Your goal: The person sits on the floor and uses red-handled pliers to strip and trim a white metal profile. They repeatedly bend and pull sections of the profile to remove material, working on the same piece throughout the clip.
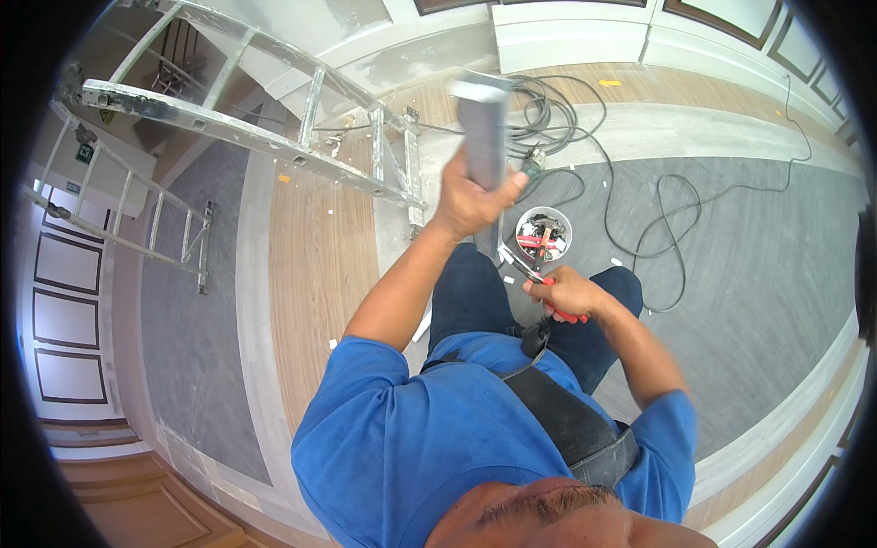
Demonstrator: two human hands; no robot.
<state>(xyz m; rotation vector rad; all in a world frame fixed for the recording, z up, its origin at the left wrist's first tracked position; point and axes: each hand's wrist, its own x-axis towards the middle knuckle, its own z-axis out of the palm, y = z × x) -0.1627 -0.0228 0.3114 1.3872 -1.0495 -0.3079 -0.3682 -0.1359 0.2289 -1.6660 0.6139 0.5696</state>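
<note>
My left hand is wrapped round a long grey metal channel, held upright in front of me; its upper end is blurred. In my right hand are red-handled snips, fingers closed round the grips. Their jaws point at the channel's lower edge, and I cannot tell whether they touch it. Just beyond the snips stands a white bucket with several tools in it, some red-handled, and dark stains inside. My knees are bent on either side of the snips.
An aluminium ladder leans in at the far left, another ladder behind it. Black cable loops over the grey floor from a coil beside a green power tool. White scraps lie near my knees. White panelled wall runs behind.
</note>
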